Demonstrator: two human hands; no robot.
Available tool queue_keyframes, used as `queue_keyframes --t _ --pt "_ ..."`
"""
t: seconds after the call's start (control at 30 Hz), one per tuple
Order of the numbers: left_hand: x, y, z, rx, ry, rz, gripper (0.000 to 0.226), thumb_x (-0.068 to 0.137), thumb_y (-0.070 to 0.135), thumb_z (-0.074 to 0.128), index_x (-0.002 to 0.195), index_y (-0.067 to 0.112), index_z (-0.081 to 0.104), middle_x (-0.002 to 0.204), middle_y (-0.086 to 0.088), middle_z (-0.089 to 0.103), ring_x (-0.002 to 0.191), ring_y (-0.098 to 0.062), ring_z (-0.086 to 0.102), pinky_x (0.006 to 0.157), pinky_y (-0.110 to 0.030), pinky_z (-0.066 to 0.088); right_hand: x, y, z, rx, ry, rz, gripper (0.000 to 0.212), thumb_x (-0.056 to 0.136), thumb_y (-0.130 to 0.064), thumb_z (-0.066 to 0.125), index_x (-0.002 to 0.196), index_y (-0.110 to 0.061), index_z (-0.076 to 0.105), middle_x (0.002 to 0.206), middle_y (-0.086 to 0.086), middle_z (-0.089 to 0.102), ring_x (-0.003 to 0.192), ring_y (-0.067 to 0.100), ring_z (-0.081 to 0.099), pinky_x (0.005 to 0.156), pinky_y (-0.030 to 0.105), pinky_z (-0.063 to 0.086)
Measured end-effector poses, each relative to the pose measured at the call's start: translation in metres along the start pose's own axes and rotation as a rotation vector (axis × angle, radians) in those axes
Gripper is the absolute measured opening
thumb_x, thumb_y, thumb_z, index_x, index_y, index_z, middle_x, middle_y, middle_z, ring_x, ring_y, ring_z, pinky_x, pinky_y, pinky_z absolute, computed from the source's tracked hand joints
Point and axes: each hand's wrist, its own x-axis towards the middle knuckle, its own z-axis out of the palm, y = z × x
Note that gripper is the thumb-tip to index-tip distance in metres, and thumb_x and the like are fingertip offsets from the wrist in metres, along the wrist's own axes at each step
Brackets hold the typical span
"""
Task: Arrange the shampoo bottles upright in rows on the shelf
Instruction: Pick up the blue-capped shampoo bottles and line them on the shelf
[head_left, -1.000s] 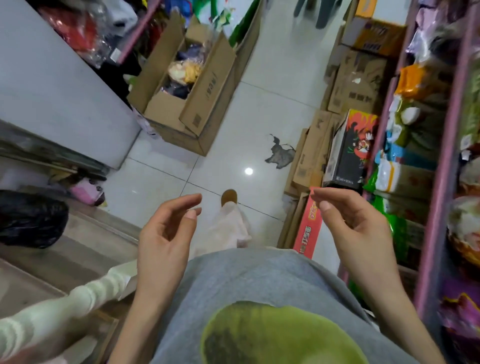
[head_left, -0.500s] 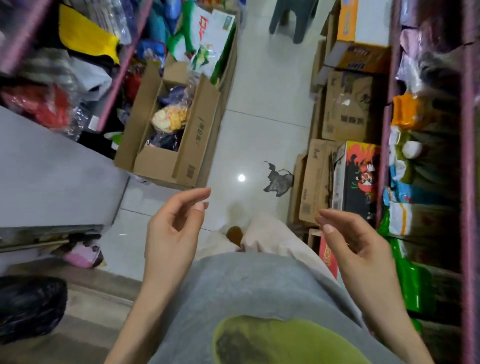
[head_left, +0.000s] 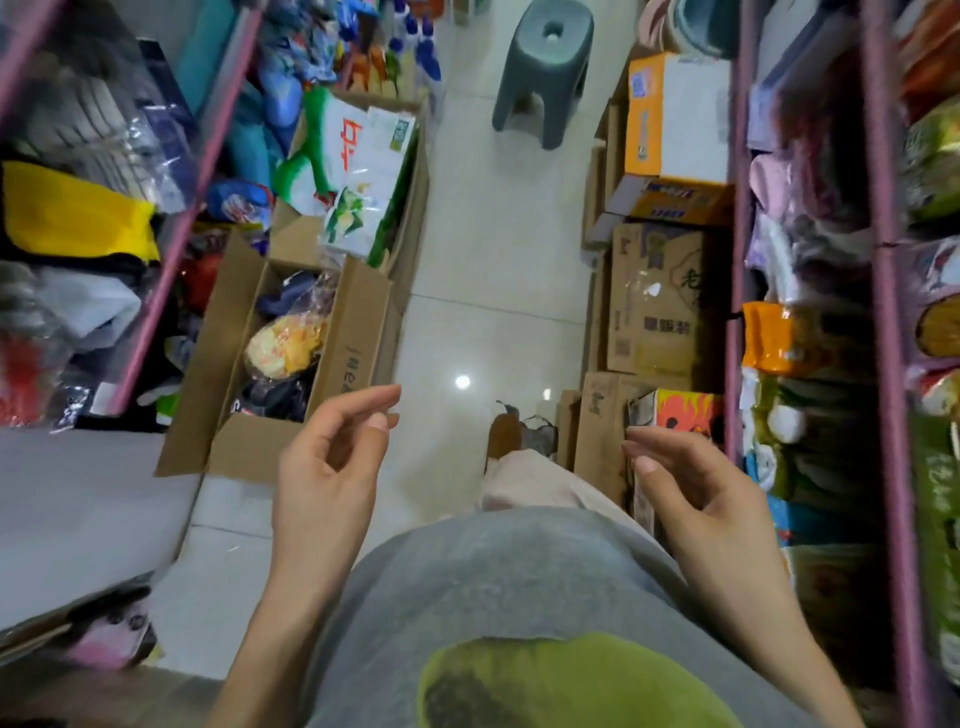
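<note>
A: Item one, hands. State?

B: Left hand (head_left: 332, 457) and right hand (head_left: 696, 499), both raised in front of the grey shirt (head_left: 498, 582), fingers loosely curled, palms facing inward. Neither grasps anything; both are bare and released.

A: Item two, shampoo bottles. Location?

B: None identifiable. Some blue bottles (head_left: 421, 47) stand far up the aisle on the left, too small and blurred to name as shampoo. So I cannot tell where the task's bottles are.

A: Progress entry?

B: By my reading, nothing done that shows here: no row of bottles on any shelf in view, none in hand. Finding the bottles, standing them upright and lining them up all appear to remain.

A: Surface and room?

B: Narrow shop aisle, pale tiled floor (head_left: 498, 270) with a ceiling light reflected in it. Right shelf (head_left: 883, 260), pink-framed, packed with bagged goods. Left shelf (head_left: 171, 218), same pink frame, holding folded cloth and wrapped packs. Open cardboard box (head_left: 353, 338) on the floor at left, filled with soft packaged items. Stacked cartons (head_left: 654, 301) along the right, tight against the right shelf. Grey plastic stool (head_left: 545, 67) at the far end of the aisle. One brown shoe (head_left: 504, 434) on the tiles just beyond the shirt.
</note>
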Motion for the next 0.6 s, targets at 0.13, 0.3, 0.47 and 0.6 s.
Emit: queue_keyframes --t 0.13,0.3,0.47,0.6 --pt "0.049 0.025 0.028 -0.017 0.016 -0.019 0.025 0.095 0.013 0.052 0.107 0.029 0.068 0.107 0.014 0.069 0.102 -0.005 0.065 0.081 -0.013 0.050 0.066 -0.026 -0.015 -0.057 -0.034 -0.022 0.025 0.091 -0.011 0.057 0.104 -0.031 0.066 0.099 -0.021 0.067 0.096 -0.016 0.058 0.074 -0.004 0.040" --pt "0.096 0.043 0.045 -0.007 0.043 -0.029 0.025 0.095 0.011 0.053 0.107 0.027 0.068 0.107 0.013 0.069 0.100 -0.007 0.066 0.080 -0.016 0.052 0.132 -0.053 -0.015 -0.066 -0.073 -0.035 0.025 0.092 -0.017 0.055 0.111 -0.031 0.064 0.105 -0.020 0.067 0.100 -0.013 0.058 0.077 0.001 0.045" --pt "0.149 0.053 0.052 0.007 0.053 -0.061 0.024 0.095 0.010 0.054 0.106 0.025 0.068 0.105 0.012 0.070 0.099 -0.007 0.066 0.080 -0.012 0.050 0.202 -0.092 -0.001 -0.067 -0.059 -0.058 0.027 0.093 -0.018 0.056 0.117 -0.030 0.061 0.107 -0.017 0.068 0.103 -0.008 0.060 0.086 0.014 0.047" --pt "0.212 0.065 0.052 0.007 0.041 -0.062 0.023 0.095 0.011 0.055 0.108 0.025 0.068 0.104 0.012 0.070 0.098 -0.007 0.066 0.078 -0.013 0.051 0.257 -0.123 0.020 -0.014 -0.055 -0.051 0.026 0.092 -0.014 0.056 0.114 -0.026 0.062 0.103 -0.014 0.070 0.100 -0.008 0.062 0.082 0.011 0.049"
